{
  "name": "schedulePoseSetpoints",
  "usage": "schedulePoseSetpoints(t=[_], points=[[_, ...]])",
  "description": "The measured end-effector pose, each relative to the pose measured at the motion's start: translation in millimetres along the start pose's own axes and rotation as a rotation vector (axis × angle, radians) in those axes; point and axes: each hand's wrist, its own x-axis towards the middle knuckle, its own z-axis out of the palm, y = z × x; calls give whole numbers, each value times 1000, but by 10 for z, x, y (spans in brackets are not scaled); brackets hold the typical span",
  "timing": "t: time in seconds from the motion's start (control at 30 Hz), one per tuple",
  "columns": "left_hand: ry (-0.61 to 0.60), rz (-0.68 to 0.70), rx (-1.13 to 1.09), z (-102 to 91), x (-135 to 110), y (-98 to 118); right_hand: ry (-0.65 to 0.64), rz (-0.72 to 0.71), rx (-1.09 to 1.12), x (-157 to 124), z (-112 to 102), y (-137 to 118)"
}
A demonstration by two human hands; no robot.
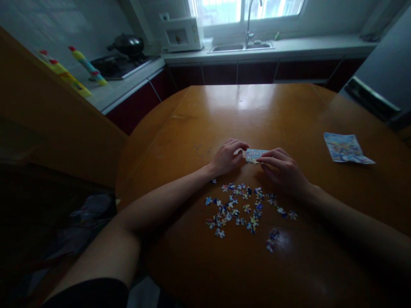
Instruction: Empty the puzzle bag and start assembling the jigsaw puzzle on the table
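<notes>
A small joined section of jigsaw puzzle (254, 154), pale blue with a patterned face, lies flat on the wooden table between my hands. My left hand (227, 157) is at its left edge, fingers curved and thumb apart, the fingertips by its upper left corner. At the right side, my right hand (281, 167) reaches over the section, covering part of it. Its fingers are drawn together at the lower right edge; whether a piece is between them is too small to make out. Loose jigsaw pieces (234, 204) lie scattered nearer to me, below both hands.
A crumpled printed sheet (345, 147) rests on the table (231, 115) to the right. Beyond the table are a counter with a sink (227, 48), a microwave (181, 35), and a stove with a dark pot (128, 44). Yellow bottles (88, 66) stand at the left.
</notes>
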Motion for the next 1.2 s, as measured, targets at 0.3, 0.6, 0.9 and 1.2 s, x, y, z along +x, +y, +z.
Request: schedulePoseSetpoints(t=[0.3, 0.6, 0.9, 1.2], points=[[0, -23, 10, 4, 0, 4, -1, 35, 11, -8, 7, 19], [-10, -33, 1, 5, 1, -1, 8, 40, -8, -7, 9, 3], [0, -6, -16, -16, -3, -4, 314, 305, -71, 13, -150, 184], [-11, -14, 3, -14, 1, -14, 303, 335, -44, -25, -121, 282]])
